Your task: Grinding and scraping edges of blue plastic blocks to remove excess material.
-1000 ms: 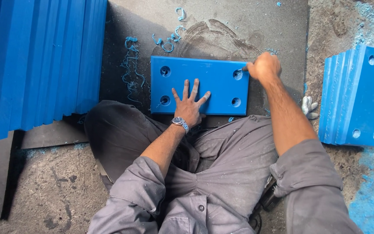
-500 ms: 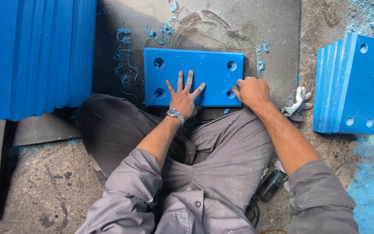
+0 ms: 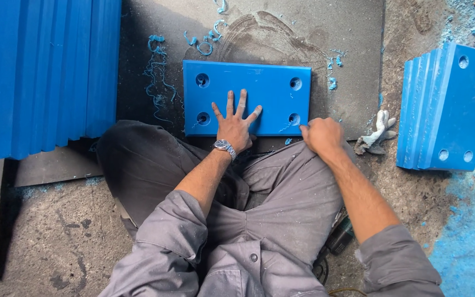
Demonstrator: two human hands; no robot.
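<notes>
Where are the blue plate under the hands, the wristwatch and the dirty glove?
blue plate (image 3: 265, 88): head view, bare top face.
wristwatch (image 3: 224, 146): head view, watch face on left wrist.
glove (image 3: 377, 132): head view, its crumpled middle.

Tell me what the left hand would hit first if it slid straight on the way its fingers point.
The left hand lies flat on the blue plate, fingers toward its far edge. Sliding on, it would cross bare plate between the holes, then probably the grey mat with its blue shavings.

Blue plate (image 3: 259, 93) flat on mat (four-holed).
</notes>
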